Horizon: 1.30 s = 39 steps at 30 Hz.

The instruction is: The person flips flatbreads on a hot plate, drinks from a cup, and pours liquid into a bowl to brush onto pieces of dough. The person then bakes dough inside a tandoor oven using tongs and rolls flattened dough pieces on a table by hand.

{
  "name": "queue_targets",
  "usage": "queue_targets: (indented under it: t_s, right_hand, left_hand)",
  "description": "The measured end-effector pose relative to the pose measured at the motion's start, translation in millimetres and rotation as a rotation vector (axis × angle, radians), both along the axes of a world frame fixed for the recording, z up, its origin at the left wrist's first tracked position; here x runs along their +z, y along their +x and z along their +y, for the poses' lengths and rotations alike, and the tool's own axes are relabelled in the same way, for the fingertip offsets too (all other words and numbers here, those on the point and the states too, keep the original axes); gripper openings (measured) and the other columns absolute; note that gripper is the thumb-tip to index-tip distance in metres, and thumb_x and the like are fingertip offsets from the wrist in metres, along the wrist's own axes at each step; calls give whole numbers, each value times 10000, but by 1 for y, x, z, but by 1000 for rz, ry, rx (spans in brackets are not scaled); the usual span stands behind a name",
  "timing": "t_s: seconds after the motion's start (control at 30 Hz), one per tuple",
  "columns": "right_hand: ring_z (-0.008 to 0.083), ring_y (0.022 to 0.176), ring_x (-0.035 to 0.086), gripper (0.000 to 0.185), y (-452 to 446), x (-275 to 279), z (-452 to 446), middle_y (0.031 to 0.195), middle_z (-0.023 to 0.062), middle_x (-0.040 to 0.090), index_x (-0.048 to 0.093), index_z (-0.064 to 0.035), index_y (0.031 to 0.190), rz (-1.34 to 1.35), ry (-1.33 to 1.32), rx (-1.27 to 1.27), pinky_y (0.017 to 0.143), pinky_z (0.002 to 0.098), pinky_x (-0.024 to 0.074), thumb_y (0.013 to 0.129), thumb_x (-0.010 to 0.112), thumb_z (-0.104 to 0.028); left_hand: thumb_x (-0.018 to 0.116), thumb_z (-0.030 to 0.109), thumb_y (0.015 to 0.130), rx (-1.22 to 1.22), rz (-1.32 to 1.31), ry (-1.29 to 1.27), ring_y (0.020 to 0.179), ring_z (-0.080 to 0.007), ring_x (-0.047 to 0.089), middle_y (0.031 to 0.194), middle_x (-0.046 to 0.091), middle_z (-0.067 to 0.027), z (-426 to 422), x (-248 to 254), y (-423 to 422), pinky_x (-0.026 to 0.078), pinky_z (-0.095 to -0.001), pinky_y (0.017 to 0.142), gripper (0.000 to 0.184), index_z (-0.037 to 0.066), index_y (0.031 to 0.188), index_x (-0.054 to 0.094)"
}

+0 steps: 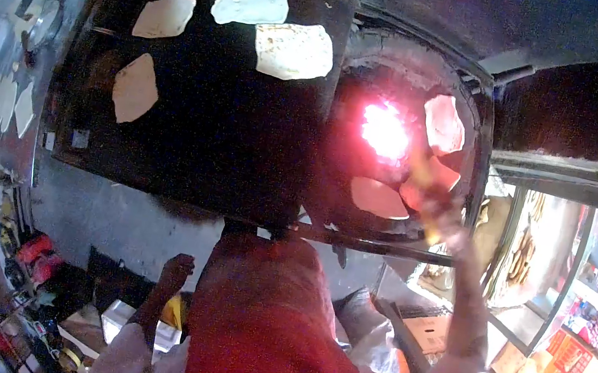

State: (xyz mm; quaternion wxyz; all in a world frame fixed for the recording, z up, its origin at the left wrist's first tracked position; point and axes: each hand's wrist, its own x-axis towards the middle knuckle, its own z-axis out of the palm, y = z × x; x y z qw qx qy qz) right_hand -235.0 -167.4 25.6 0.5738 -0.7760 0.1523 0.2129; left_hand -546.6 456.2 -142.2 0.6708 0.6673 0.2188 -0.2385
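Observation:
My right hand [447, 223], smeared by motion, reaches over the round fire pit [416, 52]. A blurred yellowish stick-like tool [430, 232] shows at its fingers; the tool's exact kind cannot be made out. Close to that hand is a flatbread [445, 175], partly covered by it. Another flatbread [381, 199] lies at the pit's front side, and a third [444, 124] leans at the right. Bright fire [386, 131] glows in the middle. My left hand [177, 269] hangs low beside my red apron [260, 322], fingers curled, with nothing visible in them.
Several flatbreads [294, 50] lie on the dark counter [214, 125] left of the pit. Below the counter are a white box [122, 323], sacks [370, 329] and a cardboard box [429, 333]. A glass case [533, 249] with stacked bread stands to the right.

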Motion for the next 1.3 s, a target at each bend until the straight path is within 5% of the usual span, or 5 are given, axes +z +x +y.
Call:
queue_targets:
  t_s: [0.37, 0.43, 0.97, 1.2, 1.3]
  right_hand:
    - [214, 1025, 560, 467, 47, 5, 360, 1182, 96, 560, 494, -140, 1296, 462, 460, -186, 694, 346, 513, 922, 472, -418]
    - [178, 648, 565, 392, 53, -9, 358, 738, 48, 568, 588, -56, 950, 365, 421, -246, 561, 339, 462, 898, 538, -441]
    - [176, 879, 592, 472, -18, -3, 158, 1027, 78, 619, 548, 4, 1194, 29, 184, 76, 772, 314, 483, 778, 696, -164]
    - [297, 742, 573, 252, 135, 6, -47, 798, 89, 545, 597, -96, 943, -788, -1690, 748, 634, 419, 468, 828, 581, -320]
    - [259, 704, 617, 276, 196, -11, -47, 755, 89, 606, 581, -82, 926, -755, -1713, 981, 591, 402, 474, 829, 549, -339]
  left_hand:
    - [568, 170, 907, 239, 112, -141, 879, -180, 604, 974, 616, -88, 80, 3, 28, 522, -332, 755, 274, -3, 1119, 571]
    - [582, 177, 899, 258, 160, -117, 879, -182, 604, 982, 613, -87, 93, -2, 7, 524, -342, 751, 281, 0, 1116, 572]
    - [610, 254, 871, 286, 425, -184, 662, -179, 631, 851, 658, -76, 73, -25, 19, 448, -301, 514, 293, 49, 1080, 608]
    - [594, 193, 883, 247, 402, -98, 718, -195, 640, 898, 656, -103, 8, -7, -1, 498, -312, 587, 284, 32, 1116, 597]
    - [581, 189, 885, 368, 212, -106, 787, -214, 640, 936, 654, -93, -24, 14, -29, 519, -340, 679, 280, 27, 1114, 595]
